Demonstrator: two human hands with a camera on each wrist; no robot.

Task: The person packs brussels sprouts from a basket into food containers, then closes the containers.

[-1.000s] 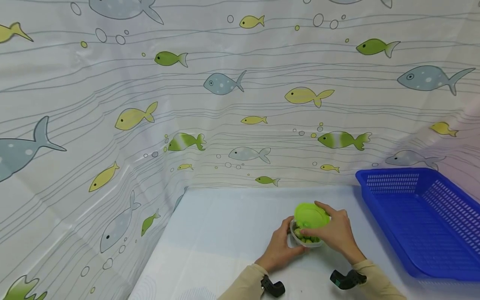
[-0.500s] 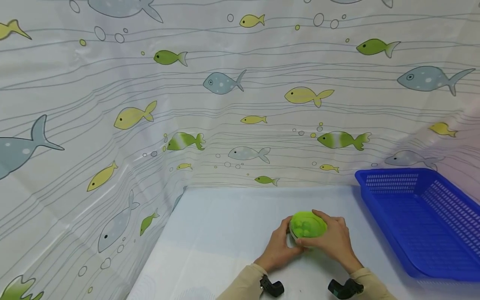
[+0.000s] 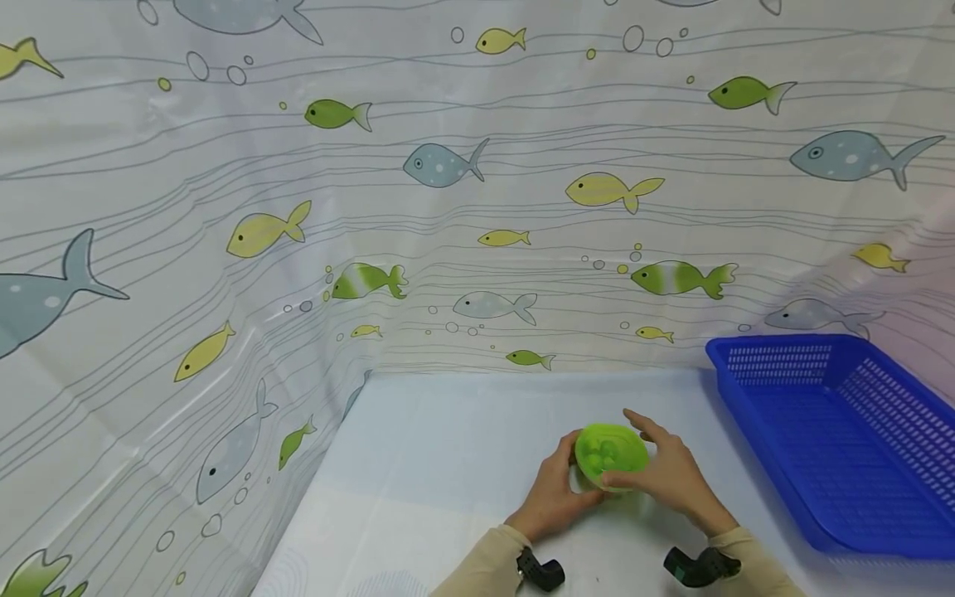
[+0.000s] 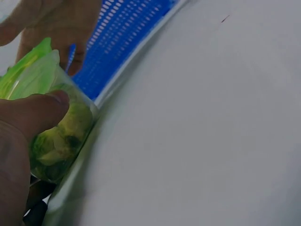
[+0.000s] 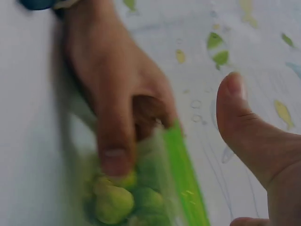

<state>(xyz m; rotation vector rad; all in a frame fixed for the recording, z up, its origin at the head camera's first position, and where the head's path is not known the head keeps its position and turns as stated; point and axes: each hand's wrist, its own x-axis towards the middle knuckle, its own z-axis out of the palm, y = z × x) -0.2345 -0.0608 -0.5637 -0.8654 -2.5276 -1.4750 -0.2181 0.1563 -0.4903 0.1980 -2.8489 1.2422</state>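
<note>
A small clear container (image 4: 75, 141) stands on the white table, with several round green pieces (image 5: 113, 205) visible through its wall. They look like small sprouts. Over its mouth lies a bright green lid (image 3: 615, 456); I cannot tell whether it is fastened. My left hand (image 3: 550, 502) grips the container from the left, its thumb pressed to the near wall. At the lid's right side, my right hand (image 3: 675, 477) is spread with thumb and index finger wide apart. The right wrist view shows the right thumb (image 5: 235, 110) raised off the lid.
A large blue perforated basket (image 3: 843, 452) sits at the right of the table (image 3: 433, 448). Behind and to the left hangs a white sheet (image 3: 552, 108) printed with fish. Each wrist wears a black camera.
The lid came down from a tilted position onto the container, covering the green pieces. My right hand then loosened and drew slightly right; my left hand kept its grip.
</note>
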